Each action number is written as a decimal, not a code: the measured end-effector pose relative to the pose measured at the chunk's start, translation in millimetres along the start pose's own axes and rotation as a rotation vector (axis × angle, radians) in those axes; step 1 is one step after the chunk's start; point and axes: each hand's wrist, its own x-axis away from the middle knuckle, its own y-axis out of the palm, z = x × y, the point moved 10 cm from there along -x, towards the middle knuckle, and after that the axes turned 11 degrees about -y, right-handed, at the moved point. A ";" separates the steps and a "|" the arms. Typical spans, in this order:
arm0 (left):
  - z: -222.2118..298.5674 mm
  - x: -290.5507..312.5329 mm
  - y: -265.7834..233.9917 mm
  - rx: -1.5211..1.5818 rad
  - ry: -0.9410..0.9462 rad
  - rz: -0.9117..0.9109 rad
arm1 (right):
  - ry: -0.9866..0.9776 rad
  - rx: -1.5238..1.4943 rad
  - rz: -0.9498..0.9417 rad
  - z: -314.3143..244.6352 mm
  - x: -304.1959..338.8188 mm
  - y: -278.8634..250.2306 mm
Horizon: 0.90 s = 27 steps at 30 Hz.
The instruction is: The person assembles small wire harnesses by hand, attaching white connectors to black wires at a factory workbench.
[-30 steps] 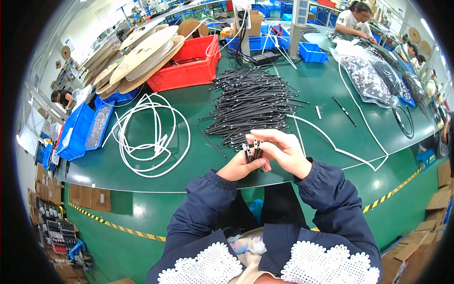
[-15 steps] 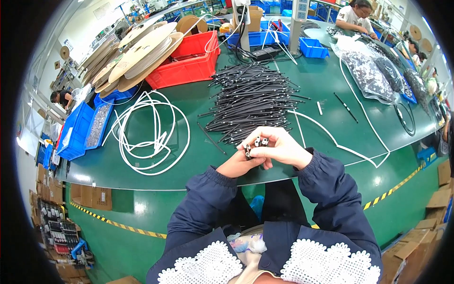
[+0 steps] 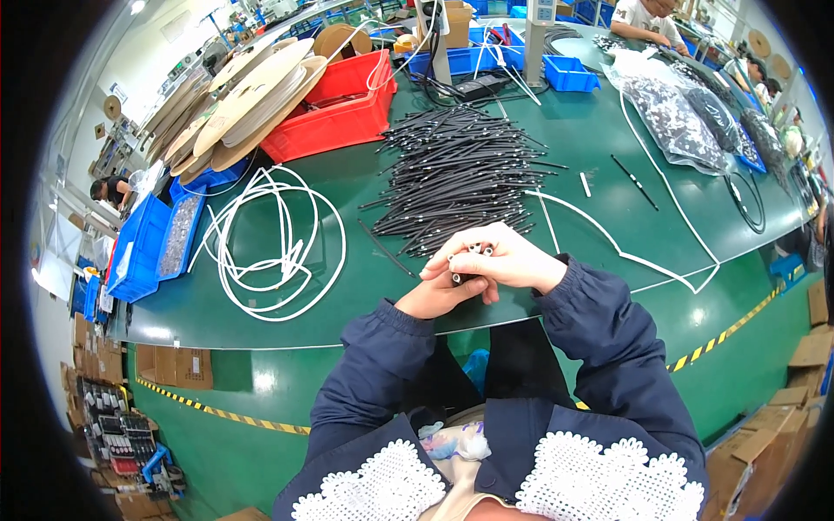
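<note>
My left hand (image 3: 436,295) and my right hand (image 3: 514,260) are together above the near edge of the green table. Both are closed around a few short black pieces (image 3: 457,278) with round, pale, hollow-looking ends, which poke up between the fingers. The rest of these pieces is hidden by my hands. Just beyond my fingers lies a wide pile of thin black rods (image 3: 460,178) with pale tips. One loose black rod (image 3: 387,249) lies left of the pile, and another with white marks (image 3: 634,181) lies to the right, beside a short white tube (image 3: 585,185).
A coil of white tubing (image 3: 343,252) lies on the left, near a blue bin (image 3: 139,247). Behind stand a red crate (image 3: 352,122) and stacked cardboard reels (image 3: 261,95). Filled plastic bags (image 3: 673,117) sit on the right. A co-worker (image 3: 647,22) works at the far right.
My right hand's fingers have folded further over the black pieces, so less of them shows. The view has shifted slightly. The pile looks the same.
</note>
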 end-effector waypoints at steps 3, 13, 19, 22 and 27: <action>-11.5 -0.2 -4.2 0.082 -0.063 0.038 | 0.081 -0.035 -0.083 7.9 3.6 5.3; -11.7 -1.5 0.4 0.040 -0.053 -0.032 | 0.007 -0.092 0.036 -4.0 -0.3 -0.8; -6.6 0.0 -4.6 0.038 -0.009 0.008 | 0.009 0.055 0.024 -2.5 1.0 0.4; -3.7 -1.3 -3.5 0.070 -0.045 0.023 | 0.075 0.085 -0.010 5.0 3.5 -0.9; -15.0 1.2 -0.5 0.061 -0.092 -0.035 | -0.086 -0.124 0.140 -3.0 9.0 -8.5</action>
